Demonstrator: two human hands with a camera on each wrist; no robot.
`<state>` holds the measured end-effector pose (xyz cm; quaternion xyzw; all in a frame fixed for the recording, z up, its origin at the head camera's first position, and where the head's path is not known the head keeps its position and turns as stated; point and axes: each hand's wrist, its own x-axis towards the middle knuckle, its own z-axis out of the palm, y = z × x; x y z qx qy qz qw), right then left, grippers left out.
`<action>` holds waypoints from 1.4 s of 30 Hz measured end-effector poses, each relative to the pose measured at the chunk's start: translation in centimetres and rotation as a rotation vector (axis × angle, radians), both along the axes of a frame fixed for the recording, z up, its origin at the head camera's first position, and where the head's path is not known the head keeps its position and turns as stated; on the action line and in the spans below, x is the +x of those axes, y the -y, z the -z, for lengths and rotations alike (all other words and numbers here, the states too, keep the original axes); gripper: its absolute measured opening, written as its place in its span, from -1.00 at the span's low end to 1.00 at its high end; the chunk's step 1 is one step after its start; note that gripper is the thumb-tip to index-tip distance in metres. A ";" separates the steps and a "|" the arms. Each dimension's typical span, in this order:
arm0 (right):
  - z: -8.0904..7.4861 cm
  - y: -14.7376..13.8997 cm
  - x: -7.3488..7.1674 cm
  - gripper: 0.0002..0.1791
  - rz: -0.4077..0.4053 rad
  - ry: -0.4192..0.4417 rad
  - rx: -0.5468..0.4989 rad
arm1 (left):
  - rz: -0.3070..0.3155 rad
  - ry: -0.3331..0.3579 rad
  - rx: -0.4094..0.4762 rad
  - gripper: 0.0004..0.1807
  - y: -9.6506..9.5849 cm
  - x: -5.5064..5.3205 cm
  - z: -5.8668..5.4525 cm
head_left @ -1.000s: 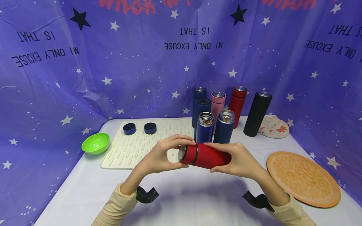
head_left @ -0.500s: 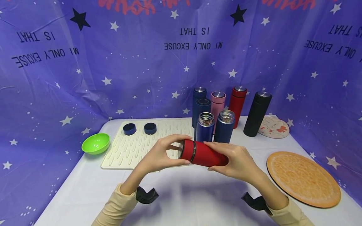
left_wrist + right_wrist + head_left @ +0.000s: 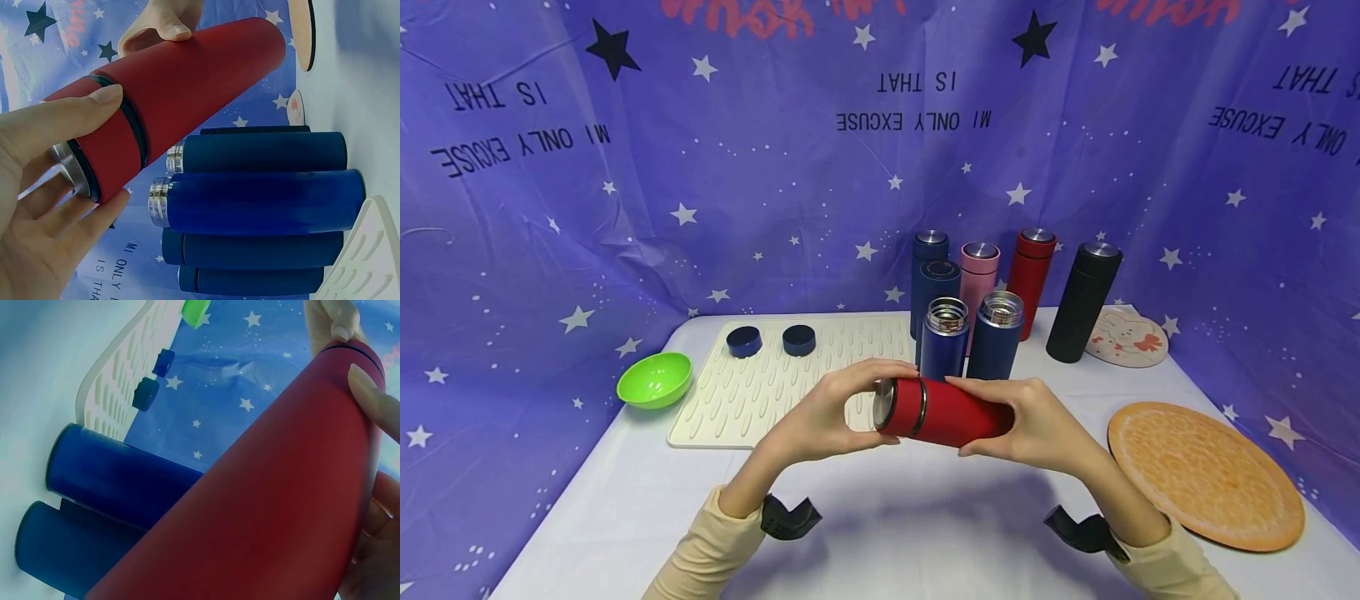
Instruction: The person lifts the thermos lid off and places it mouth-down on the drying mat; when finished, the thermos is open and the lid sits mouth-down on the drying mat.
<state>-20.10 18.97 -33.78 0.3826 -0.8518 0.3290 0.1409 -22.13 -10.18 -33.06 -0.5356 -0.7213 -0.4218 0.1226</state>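
Purple backdrop (image 3: 790, 192): hanging at 12 o'clock, which is pointing away from you, counting from the red flask (image 3: 962, 414) you are holding.
White table (image 3: 887, 525): spreading beneath your hands.
White mat (image 3: 722, 417): lying flat towards 10 o'clock.
Orange disc (image 3: 1206, 475): lying between 3 and 4 o'clock.
Black flask (image 3: 1081, 304): standing at 2 o'clock.
Open flasks: a glossy blue flask (image 3: 943, 346) is standing at 12 and a navy flask (image 3: 992, 350) at 1, steel necks showing; a loosening grip could be sending your load into them and toppling them.
Red flask: hovering above the table between your hands, lying almost level; its smooth body could be slipping if you are turning it against too light a hold, and any contents, which you are not seeing, could be leaking if the lid (image 3: 906, 408) is sitting loose. It is looking matte red, with a dark shiny ring at the seam and a silver top facing 9.
Right hand (image 3: 1037, 421): gripping the body, thumb and fingers opposing.
Left hand (image 3: 826, 414): pinching the lid end between thumb and fingers.
Green bowl (image 3: 655, 381): resting at 9 o'clock.
Blue caps (image 3: 744, 342): two are sitting on the mat at 10 o'clock.
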 end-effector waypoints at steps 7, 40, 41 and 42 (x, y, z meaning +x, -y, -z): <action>-0.1 0.4 0.4 -0.16 0.071 -0.161 0.054 | -0.093 0.091 0.005 -0.20 0.0 -0.1 0.3; 0.3 0.3 -0.1 -0.17 0.092 -0.123 0.082 | -0.163 0.150 0.027 -0.23 0.2 -0.5 0.6; 0.3 0.3 -0.1 -0.17 0.099 -0.134 0.087 | -0.178 0.159 0.025 -0.23 0.3 -0.6 0.6; 0.3 0.3 -0.1 -0.17 0.105 -0.141 0.091 | -0.188 0.163 0.024 -0.23 0.4 -0.6 0.6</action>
